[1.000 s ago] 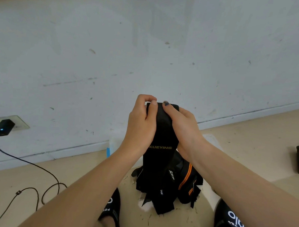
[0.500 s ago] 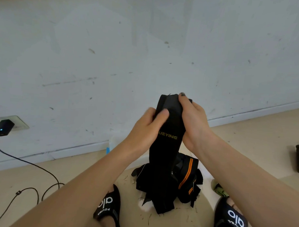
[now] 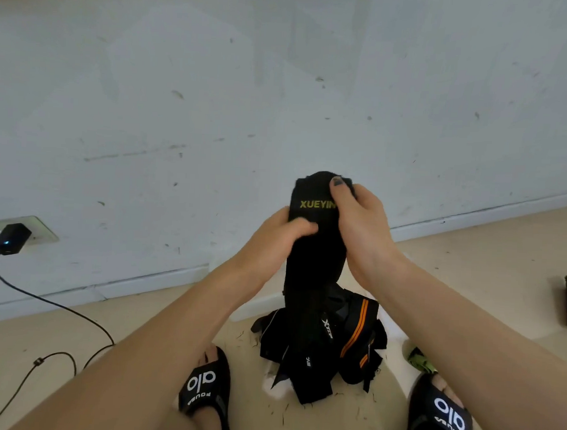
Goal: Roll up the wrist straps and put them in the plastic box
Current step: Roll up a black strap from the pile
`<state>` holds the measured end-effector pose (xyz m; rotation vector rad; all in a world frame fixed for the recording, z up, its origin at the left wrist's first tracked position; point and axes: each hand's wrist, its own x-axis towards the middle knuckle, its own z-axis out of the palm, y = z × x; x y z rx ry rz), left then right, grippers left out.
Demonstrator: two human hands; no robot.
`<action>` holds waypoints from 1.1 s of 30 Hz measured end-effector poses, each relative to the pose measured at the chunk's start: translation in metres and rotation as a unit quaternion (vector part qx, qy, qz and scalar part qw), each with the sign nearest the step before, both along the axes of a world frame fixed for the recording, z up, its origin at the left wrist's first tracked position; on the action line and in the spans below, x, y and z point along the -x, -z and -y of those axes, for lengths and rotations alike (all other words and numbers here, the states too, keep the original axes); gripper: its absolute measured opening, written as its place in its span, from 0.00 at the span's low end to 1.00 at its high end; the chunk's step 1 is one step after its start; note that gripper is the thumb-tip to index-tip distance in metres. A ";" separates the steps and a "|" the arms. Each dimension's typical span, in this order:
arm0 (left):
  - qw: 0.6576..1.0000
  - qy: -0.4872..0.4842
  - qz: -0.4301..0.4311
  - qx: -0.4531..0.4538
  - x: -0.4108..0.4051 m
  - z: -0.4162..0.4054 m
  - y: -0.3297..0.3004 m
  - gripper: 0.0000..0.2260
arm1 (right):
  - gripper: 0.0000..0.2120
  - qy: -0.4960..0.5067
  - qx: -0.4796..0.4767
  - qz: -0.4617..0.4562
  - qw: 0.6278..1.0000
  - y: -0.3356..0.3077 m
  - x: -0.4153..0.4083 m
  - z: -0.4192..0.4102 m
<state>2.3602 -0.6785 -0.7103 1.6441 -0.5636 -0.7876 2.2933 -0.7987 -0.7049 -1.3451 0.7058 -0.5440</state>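
Both the left hand (image 3: 279,235) and right hand (image 3: 361,224) grip 1 black wrist strap (image 3: 313,248), apparently half-rolled.

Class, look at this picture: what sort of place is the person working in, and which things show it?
Probably an indoor room: bare scuffed white wall, beige floor, and a charger plugged into a low socket.
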 end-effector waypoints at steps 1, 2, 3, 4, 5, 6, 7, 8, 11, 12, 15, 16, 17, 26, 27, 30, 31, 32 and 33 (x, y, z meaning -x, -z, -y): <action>0.999 -0.003 0.026 -0.019 0.001 0.000 0.001 0.11 | 0.18 -0.009 -0.049 0.000 0.999 -0.002 0.000 0.004; 0.999 -0.020 0.044 -0.021 0.001 0.001 0.003 0.09 | 0.20 -0.034 -0.088 -0.006 0.996 -0.004 0.002 0.007; 0.998 -0.047 0.049 -0.009 0.000 0.001 0.003 0.08 | 0.21 -0.068 -0.105 -0.018 0.992 -0.006 0.006 0.008; 0.996 -0.083 0.033 0.016 -0.002 0.001 0.002 0.08 | 0.19 -0.109 -0.102 -0.029 0.988 -0.007 0.011 0.008; 0.992 -0.115 0.002 0.042 -0.005 0.001 0.000 0.09 | 0.16 -0.147 -0.081 -0.040 0.985 -0.006 0.014 0.007; 0.989 -0.133 -0.029 0.056 -0.008 0.000 -0.002 0.11 | 0.12 -0.177 -0.062 -0.047 0.981 -0.004 0.017 0.006; 0.989 -0.131 -0.045 0.047 -0.012 -0.002 -0.004 0.15 | 0.09 -0.190 -0.050 -0.049 0.979 -0.002 0.019 0.006; 0.993 -0.107 -0.053 0.024 -0.015 -0.003 -0.004 0.20 | 0.07 -0.188 -0.048 -0.044 0.980 0.001 0.019 0.007; 0.998 0.001 -0.058 -0.036 -0.016 -0.008 0.000 0.23 | 0.08 -0.141 -0.088 -0.001 0.986 0.002 0.015 0.013; 0.997 0.032 -0.052 -0.054 -0.016 -0.009 0.001 0.20 | 0.09 -0.117 -0.119 0.014 0.986 0.001 0.013 0.017; 0.995 0.069 0.007 -0.073 -0.015 -0.011 0.006 0.12 | 0.12 -0.104 -0.153 0.026 0.982 0.000 0.014 0.029; 0.997 0.055 0.012 -0.056 -0.015 -0.011 0.007 0.12 | 0.13 -0.122 -0.126 0.003 0.984 -0.001 0.016 0.030; 0.999 0.030 0.001 -0.029 -0.015 -0.011 0.007 0.10 | 0.13 -0.150 -0.093 -0.031 0.984 -0.001 0.020 0.030; 0.993 0.039 -0.079 -0.076 -0.007 -0.009 -0.005 0.11 | 0.07 -0.155 -0.115 -0.036 0.980 0.003 0.029 0.028; 0.993 0.056 -0.076 -0.067 -0.005 -0.009 -0.003 0.11 | 0.08 -0.156 -0.129 -0.032 0.979 0.003 0.029 0.029; 0.998 0.007 -0.053 -0.033 -0.006 -0.007 -0.004 0.09 | 0.12 -0.199 -0.119 -0.068 0.970 0.000 0.030 0.030; 0.998 -0.021 -0.035 -0.039 -0.008 -0.007 -0.004 0.09 | 0.13 -0.207 -0.115 -0.080 0.968 -0.001 0.031 0.029; 0.998 -0.042 -0.014 -0.052 -0.010 -0.007 -0.003 0.09 | 0.12 -0.208 -0.117 -0.085 0.967 -0.002 0.032 0.028; 0.996 -0.059 0.007 -0.066 -0.012 -0.006 -0.002 0.09 | 0.10 -0.206 -0.116 -0.086 0.968 -0.003 0.033 0.027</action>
